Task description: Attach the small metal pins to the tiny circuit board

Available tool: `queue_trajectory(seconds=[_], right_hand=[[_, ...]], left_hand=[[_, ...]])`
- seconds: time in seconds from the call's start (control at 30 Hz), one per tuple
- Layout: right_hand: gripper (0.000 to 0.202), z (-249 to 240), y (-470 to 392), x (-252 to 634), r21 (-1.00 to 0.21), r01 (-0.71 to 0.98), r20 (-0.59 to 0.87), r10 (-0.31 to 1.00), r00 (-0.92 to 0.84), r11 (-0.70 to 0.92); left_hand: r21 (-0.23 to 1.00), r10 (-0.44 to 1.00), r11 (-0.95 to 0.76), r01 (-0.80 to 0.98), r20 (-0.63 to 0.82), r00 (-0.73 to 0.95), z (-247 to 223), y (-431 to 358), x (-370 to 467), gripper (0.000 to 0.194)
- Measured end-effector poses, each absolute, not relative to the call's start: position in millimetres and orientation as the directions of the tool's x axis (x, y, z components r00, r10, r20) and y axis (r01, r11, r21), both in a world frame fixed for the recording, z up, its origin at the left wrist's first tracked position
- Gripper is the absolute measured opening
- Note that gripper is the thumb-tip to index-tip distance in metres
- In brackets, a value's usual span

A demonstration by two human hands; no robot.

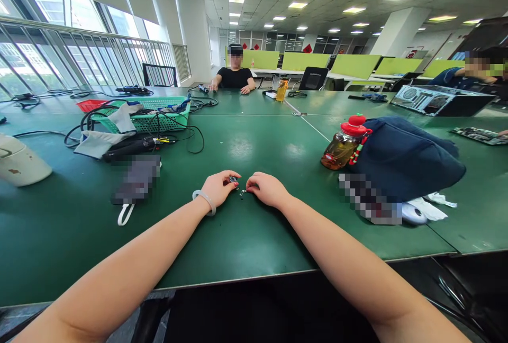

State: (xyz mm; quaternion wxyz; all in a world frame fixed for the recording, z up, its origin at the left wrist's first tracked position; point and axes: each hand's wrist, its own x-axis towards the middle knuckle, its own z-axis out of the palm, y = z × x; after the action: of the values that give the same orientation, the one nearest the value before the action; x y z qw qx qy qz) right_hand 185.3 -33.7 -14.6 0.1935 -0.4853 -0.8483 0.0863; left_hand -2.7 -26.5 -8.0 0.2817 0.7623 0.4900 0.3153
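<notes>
Forearms (162, 245) low in frame; left hand (216, 188) clamps dark part (233, 179), right hand (269, 189) fingers pinch metallic piece (243, 192), mid-frame over counter (238, 253); best kept low, lightly gripped.

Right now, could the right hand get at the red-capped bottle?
Probably yes: nothing visible stands between the right hand and the red-capped bottle, though the fingertips are close against a small metallic piece.

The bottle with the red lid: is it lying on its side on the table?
No, the bottle stands on its base, with its red lid on top, beside the dark blue bag.
</notes>
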Motion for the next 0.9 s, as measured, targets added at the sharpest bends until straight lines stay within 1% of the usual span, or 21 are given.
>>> queue_trajectory(seconds=[0.07, 0.13, 0.2, 0.27, 0.37, 0.47, 0.7, 0.8, 0.9], right_hand=[[0.009, -14.9, -34.2, 185.3, -0.300, 0.800, 0.243, 0.853, -0.462, 0.519], [0.010, -14.9, -34.3, 186.8, -0.295, 0.798, 0.245, 0.849, -0.469, 0.526], [0.010, -14.0, -33.9, 188.8, -0.331, 0.778, 0.256, 0.844, -0.470, 0.534], [0.010, -11.9, -33.8, 189.8, -0.401, 0.744, 0.287, 0.844, -0.453, 0.535], [0.009, -7.0, -35.8, 186.8, -0.513, 0.683, 0.358, 0.852, -0.381, 0.521], [0.008, -3.0, -40.8, 179.6, -0.570, 0.629, 0.409, 0.847, -0.339, 0.528], [0.006, -2.1, -49.0, 171.8, -0.568, 0.599, 0.431, 0.824, -0.367, 0.564], [0.004, -2.2, -48.2, 172.5, -0.563, 0.605, 0.421, 0.825, -0.376, 0.563], [0.003, -2.5, -45.8, 173.8, -0.572, 0.607, 0.413, 0.833, -0.368, 0.551]], left_hand=[[0.756, 0.910, -0.373, 0.538, 0.184, 0.372, -10.8, -26.8, -1.3, 0.025], [0.789, 0.890, -0.377, 0.484, 0.164, 0.426, -12.8, -28.3, 0.1, 0.026], [0.840, 0.872, -0.358, 0.407, 0.146, 0.466, -13.5, -30.4, 1.5, 0.026], [0.876, 0.870, -0.330, 0.351, 0.138, 0.473, -12.6, -32.1, 2.5, 0.027], [0.865, 0.890, -0.319, 0.387, 0.134, 0.436, -9.2, -33.1, 3.0, 0.027], [0.832, 0.906, -0.329, 0.448, 0.144, 0.398, -6.2, -33.4, 2.8, 0.026], [0.871, 0.886, -0.329, 0.365, 0.151, 0.438, -7.2, -34.5, 3.6, 0.028], [0.864, 0.881, -0.341, 0.371, 0.155, 0.448, -7.1, -34.9, 3.6, 0.029], [0.821, 0.880, -0.379, 0.427, 0.177, 0.440, -6.1, -34.9, 2.2, 0.027]])
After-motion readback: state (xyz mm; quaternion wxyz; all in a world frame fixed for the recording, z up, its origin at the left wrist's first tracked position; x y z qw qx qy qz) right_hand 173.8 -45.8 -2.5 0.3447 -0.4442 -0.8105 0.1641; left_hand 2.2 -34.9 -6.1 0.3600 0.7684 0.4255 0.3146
